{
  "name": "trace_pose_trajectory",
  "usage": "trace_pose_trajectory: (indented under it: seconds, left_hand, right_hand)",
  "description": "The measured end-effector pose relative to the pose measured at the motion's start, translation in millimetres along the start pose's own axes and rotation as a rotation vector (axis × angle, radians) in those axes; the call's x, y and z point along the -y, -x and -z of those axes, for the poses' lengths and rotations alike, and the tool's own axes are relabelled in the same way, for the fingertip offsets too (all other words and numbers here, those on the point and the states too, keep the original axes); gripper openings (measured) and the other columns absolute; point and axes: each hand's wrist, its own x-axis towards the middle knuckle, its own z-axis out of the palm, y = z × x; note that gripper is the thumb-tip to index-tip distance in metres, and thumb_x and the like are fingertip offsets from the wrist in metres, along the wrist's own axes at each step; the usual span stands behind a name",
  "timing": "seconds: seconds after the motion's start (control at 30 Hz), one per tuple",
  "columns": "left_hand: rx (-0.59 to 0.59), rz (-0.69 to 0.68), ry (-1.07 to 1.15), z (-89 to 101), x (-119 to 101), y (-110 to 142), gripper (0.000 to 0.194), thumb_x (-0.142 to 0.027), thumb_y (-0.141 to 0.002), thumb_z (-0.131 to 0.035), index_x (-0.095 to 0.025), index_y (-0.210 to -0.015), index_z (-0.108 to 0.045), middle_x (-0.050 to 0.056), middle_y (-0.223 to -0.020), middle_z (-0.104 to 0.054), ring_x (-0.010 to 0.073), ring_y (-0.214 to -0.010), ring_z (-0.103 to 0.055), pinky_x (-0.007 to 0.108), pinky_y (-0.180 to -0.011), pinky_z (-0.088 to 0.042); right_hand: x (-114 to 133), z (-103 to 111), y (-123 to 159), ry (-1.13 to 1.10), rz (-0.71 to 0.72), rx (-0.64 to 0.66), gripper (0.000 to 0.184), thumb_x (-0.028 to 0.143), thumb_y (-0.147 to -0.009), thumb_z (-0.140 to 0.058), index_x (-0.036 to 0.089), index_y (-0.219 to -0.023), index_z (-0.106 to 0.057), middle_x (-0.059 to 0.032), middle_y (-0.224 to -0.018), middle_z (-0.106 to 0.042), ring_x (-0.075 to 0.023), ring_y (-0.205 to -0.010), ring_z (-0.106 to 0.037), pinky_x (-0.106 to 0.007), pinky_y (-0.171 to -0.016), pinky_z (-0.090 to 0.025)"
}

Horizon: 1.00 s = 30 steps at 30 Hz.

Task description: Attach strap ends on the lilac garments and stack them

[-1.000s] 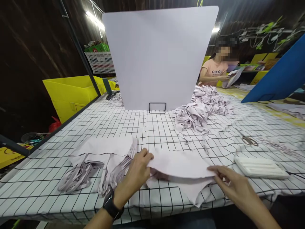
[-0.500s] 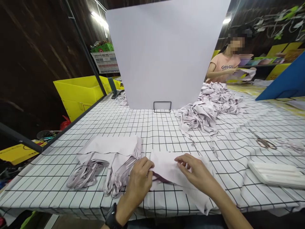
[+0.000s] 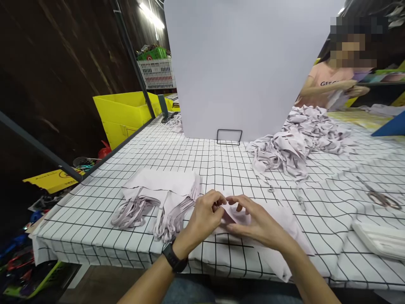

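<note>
A pale pinkish-white cloth piece point(image 3: 281, 215) lies in front of me near the table's front edge, its near part raised in a fold. My left hand point(image 3: 207, 215), wearing a black watch point(image 3: 174, 255), pinches the cloth's left edge between thumb and fingers. Beside it, my right hand point(image 3: 259, 223) curves over the cloth with thumb and fingers apart, its fingertips close to my left ones. To the left sits a neat stack of similar cloth pieces point(image 3: 164, 181) with looped straps toward me.
A large white board point(image 3: 243, 67) stands on the checked tablecloth point(image 3: 202, 156). Behind its right side are heaped cloth pieces point(image 3: 291, 147) and a co-worker point(image 3: 329, 80). Scissors point(image 3: 379, 196) and a white tray-like object point(image 3: 379, 240) lie right. A yellow bin point(image 3: 123, 116) stands beyond the left edge.
My hands have come together over the cloth, the right moving in toward the left. The cloth's edge is now lifted and folded between them. The view has shifted left.
</note>
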Motion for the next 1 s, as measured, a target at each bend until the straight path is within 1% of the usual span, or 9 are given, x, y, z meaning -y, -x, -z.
trace_pose_trajectory:
  seconds: [0.07,0.23,0.3,0.4,0.5,0.6,0.77,0.9,1.0]
  left_hand:
    - [0.068,-0.008,-0.08,5.2,0.2,8.8,0.021,-0.001,-0.076,-0.048,-0.02,-0.082,-0.058,0.001,-0.083,-0.062,0.0152,-0.073,-0.057,0.026,-0.065,-0.042]
    - [0.342,0.155,-0.369,29.7,-4.4,31.4,0.015,-0.011,-0.078,-0.059,-0.022,-0.087,-0.062,0.001,-0.09,-0.064,0.0185,-0.071,-0.057,0.028,-0.06,-0.037]
    - [0.344,0.219,-0.386,34.5,-6.7,26.2,0.008,-0.025,-0.083,-0.063,-0.023,-0.091,-0.063,0.003,-0.093,-0.065,0.0204,-0.073,-0.06,0.029,-0.061,-0.038]
    - [0.245,0.256,-0.409,25.7,-5.0,1.0,0.02,-0.037,-0.09,-0.059,-0.021,-0.1,-0.064,0.007,-0.1,-0.067,0.0246,-0.083,-0.063,0.031,-0.065,-0.04]
    - [0.244,0.291,-0.451,6.6,2.4,-27.2,0.022,-0.032,-0.086,-0.064,-0.017,-0.102,-0.063,0.011,-0.103,-0.068,0.0272,-0.089,-0.064,0.031,-0.067,-0.04]
    - [0.275,0.33,-0.452,-5.5,10.6,-41.6,0.014,-0.019,-0.083,-0.064,-0.017,-0.096,-0.062,0.007,-0.086,-0.067,0.0252,-0.081,-0.062,0.03,-0.064,-0.037]
    - [0.233,0.384,-0.372,-7.3,20.7,-41.8,0.022,-0.008,-0.082,-0.057,-0.019,-0.101,-0.061,-0.001,-0.068,-0.058,0.0209,-0.07,-0.056,0.028,-0.06,-0.033]
    - [0.169,0.427,-0.276,-8.6,23.5,-42.0,0.009,-0.01,-0.077,-0.063,-0.019,-0.078,-0.06,0.0,-0.067,-0.058,0.0186,-0.067,-0.054,0.027,-0.06,-0.033]
    - [0.118,0.426,-0.161,-7.4,23.0,-42.4,0.015,-0.012,-0.077,-0.064,-0.018,-0.066,-0.056,0.001,-0.067,-0.059,0.0172,-0.068,-0.054,0.026,-0.063,-0.036]
  right_hand:
    - [-11.7,11.5,1.8,-0.026,-0.028,-0.008,0.042,0.049,-0.091,-0.062,0.029,-0.127,-0.063,-0.0082,-0.125,-0.067,-0.0264,-0.105,-0.065,-0.043,-0.087,-0.056]
    - [-61.0,42.0,25.2,0.213,-0.272,-0.405,0.039,0.056,-0.088,-0.054,0.023,-0.103,-0.07,-0.0117,-0.109,-0.071,-0.0282,-0.086,-0.069,-0.045,-0.075,-0.057]
    - [-76.9,51.7,40.8,0.279,-0.362,-0.533,0.041,0.057,-0.083,-0.054,0.022,-0.097,-0.069,-0.0122,-0.104,-0.071,-0.0285,-0.081,-0.069,-0.045,-0.074,-0.057]
    - [-86.5,61.1,60.5,0.319,-0.506,-0.662,0.047,0.063,-0.078,-0.055,0.021,-0.093,-0.067,-0.0125,-0.096,-0.072,-0.0308,-0.082,-0.07,-0.046,-0.074,-0.056]
    - [-85.4,63.4,70.0,0.256,-0.579,-0.604,0.046,0.065,-0.073,-0.061,0.022,-0.088,-0.066,-0.0091,-0.082,-0.074,-0.031,-0.078,-0.071,-0.042,-0.069,-0.055]
    - [-85.7,62.1,72.6,0.175,-0.57,-0.497,0.037,0.057,-0.073,-0.062,0.024,-0.087,-0.068,-0.0047,-0.074,-0.075,-0.0284,-0.071,-0.071,-0.038,-0.063,-0.054]
    - [-93.6,62.8,72.2,0.15,-0.585,-0.507,0.034,0.056,-0.077,-0.061,0.024,-0.084,-0.071,-0.0049,-0.076,-0.077,-0.028,-0.073,-0.071,-0.035,-0.061,-0.052]
    - [-95.8,63.7,69.4,0.117,-0.564,-0.501,0.029,0.055,-0.072,-0.068,0.025,-0.07,-0.067,-0.0028,-0.068,-0.072,-0.0257,-0.067,-0.067,-0.033,-0.058,-0.049]
    - [-94.1,61.9,71.5,0.071,-0.523,-0.54,0.031,0.056,-0.074,-0.065,0.025,-0.07,-0.064,-0.0018,-0.068,-0.07,-0.0236,-0.067,-0.066,-0.032,-0.06,-0.05]
